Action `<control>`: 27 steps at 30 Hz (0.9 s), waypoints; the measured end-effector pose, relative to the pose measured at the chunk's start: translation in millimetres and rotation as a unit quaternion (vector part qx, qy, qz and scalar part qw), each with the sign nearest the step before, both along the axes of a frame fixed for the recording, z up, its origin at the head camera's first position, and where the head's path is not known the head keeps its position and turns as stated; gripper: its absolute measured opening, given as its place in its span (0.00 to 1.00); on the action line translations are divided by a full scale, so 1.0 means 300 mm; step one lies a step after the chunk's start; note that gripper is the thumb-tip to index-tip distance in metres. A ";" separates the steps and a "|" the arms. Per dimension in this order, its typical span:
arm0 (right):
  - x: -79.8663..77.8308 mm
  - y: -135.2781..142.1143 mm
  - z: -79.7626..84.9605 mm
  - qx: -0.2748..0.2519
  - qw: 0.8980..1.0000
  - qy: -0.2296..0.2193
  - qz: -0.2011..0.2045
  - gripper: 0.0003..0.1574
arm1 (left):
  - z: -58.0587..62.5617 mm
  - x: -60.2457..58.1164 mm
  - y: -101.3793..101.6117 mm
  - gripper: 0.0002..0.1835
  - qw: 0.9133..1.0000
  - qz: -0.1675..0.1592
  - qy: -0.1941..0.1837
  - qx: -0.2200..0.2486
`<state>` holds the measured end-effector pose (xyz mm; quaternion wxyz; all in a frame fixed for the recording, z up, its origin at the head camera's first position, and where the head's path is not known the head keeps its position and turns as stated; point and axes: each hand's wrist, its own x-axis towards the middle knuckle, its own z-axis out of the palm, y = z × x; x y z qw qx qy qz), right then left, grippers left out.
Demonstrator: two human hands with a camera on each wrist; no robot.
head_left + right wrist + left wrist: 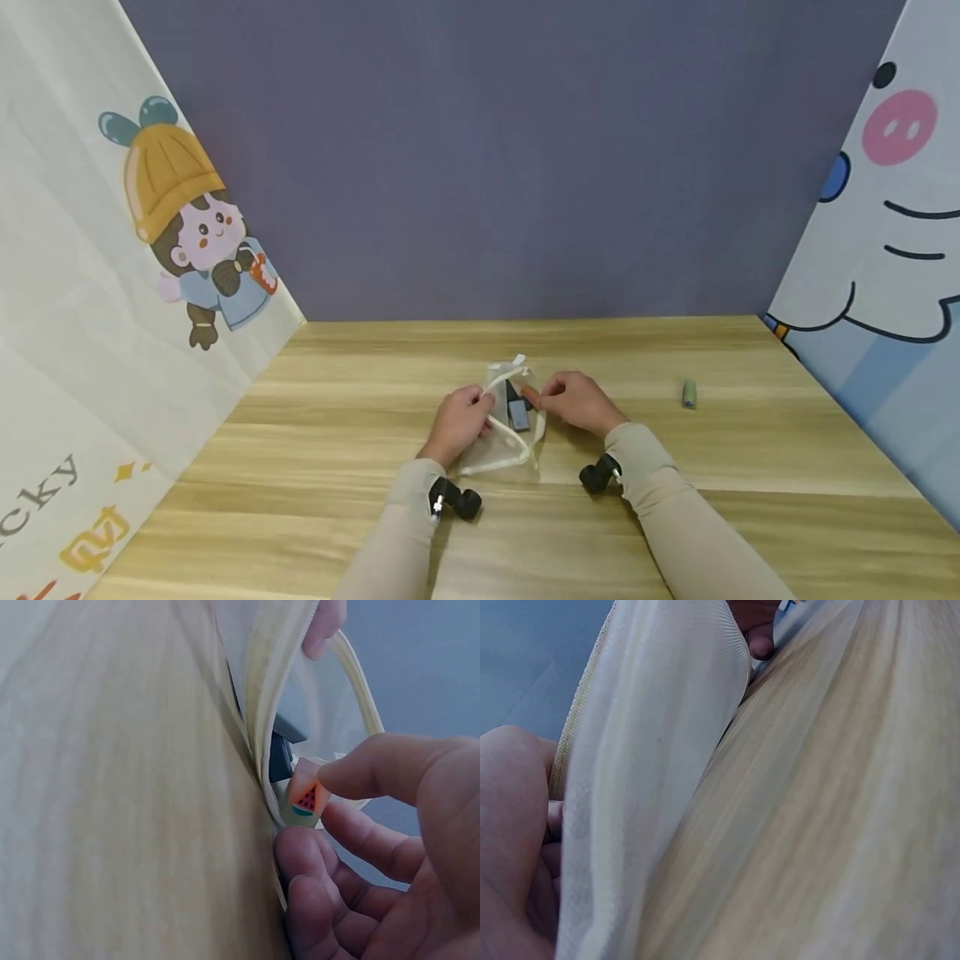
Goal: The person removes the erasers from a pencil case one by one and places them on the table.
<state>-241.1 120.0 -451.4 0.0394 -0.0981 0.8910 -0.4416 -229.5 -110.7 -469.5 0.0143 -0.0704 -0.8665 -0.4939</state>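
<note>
While a grey wall (pixel 480 167) backs the wood table (pixel 262 500), the pouch (pixel 486 452) sits on it. Left hand (pixel 457 417) grips its zipped rim, presumably keeping the mouth open; right hand (pixel 581 402) pinches the orange block (pixel 306 795) there, likely for control. Green block (pixel 689 394) lies well apart, right.

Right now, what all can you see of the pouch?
The pouch is whitish, translucent and soft-looking, with cream zip edges parted. It rests on the wood-grain table. The left hand pinches one edge; a grey block and a dark item show inside. The right hand holds a watermelon-print piece at the opening.
</note>
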 end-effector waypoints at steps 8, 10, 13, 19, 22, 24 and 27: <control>0.009 0.000 0.009 0.001 1.000 -0.006 -0.001 0.28 | 0.000 -0.001 0.002 0.17 1.000 0.001 0.005 0.002; 0.010 -0.001 0.010 0.000 1.000 -0.006 -0.001 0.27 | 0.000 -0.001 0.004 0.18 1.000 0.001 0.005 0.002; 0.009 -0.002 0.008 -0.001 1.000 -0.003 0.002 0.27 | 0.002 -0.001 0.004 0.17 1.000 0.000 0.005 0.005; 0.006 -0.004 0.000 -0.002 1.000 0.008 0.009 0.20 | 0.000 -0.001 0.002 0.17 1.000 0.001 0.005 0.004; 0.005 -0.004 -0.003 0.001 1.000 0.013 0.014 0.14 | -0.002 0.000 0.002 0.17 1.000 0.000 0.003 0.004; 0.004 -0.003 -0.004 0.003 1.000 0.012 0.014 0.12 | -0.002 0.000 0.002 0.17 1.000 -0.001 0.001 0.006; 0.002 -0.004 -0.003 0.002 1.000 0.010 0.013 0.12 | -0.004 -0.001 0.002 0.17 1.000 -0.001 0.003 0.009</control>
